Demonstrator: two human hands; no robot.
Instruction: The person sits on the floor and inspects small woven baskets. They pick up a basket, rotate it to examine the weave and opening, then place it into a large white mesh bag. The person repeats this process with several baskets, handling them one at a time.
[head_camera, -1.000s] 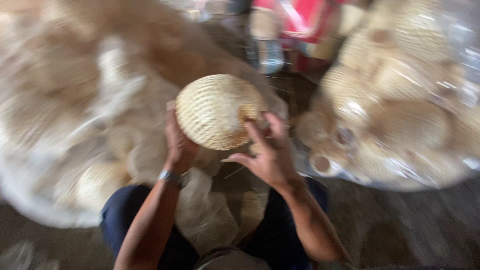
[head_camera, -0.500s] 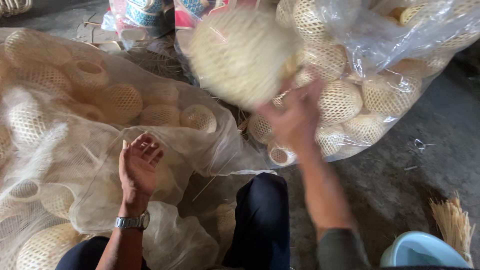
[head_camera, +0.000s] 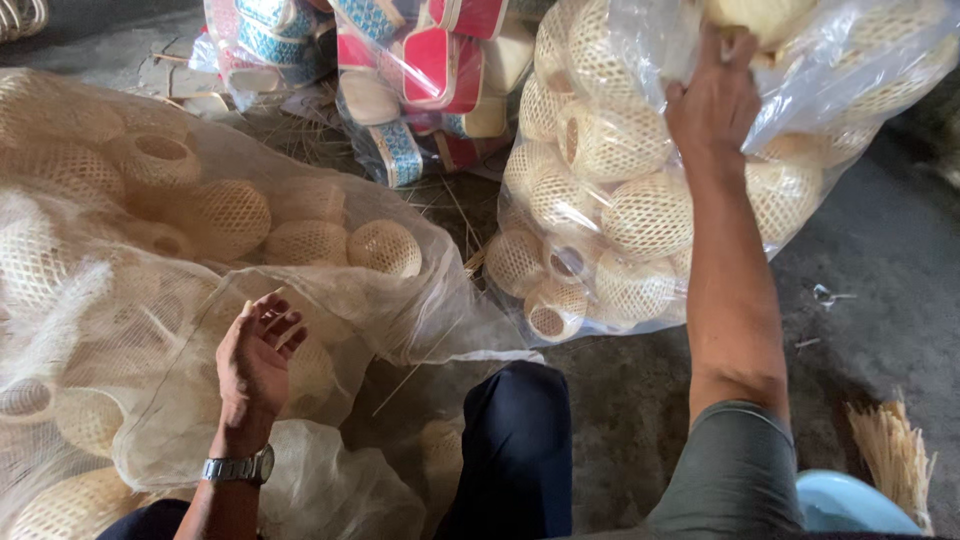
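Soft even daylight, no hard shadows. Glare on clear plastic bag (head_camera: 640, 60) upper right. Slight motion blur on right hand (head_camera: 712, 100); frame edges soft.

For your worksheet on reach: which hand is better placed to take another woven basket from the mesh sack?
Probably the left hand: it lies open on the mesh sack. The right hand is up at the clear plastic bag.

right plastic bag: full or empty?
Full. The clear bag bulges with woven baskets stacked to its top, where the right hand reaches in.
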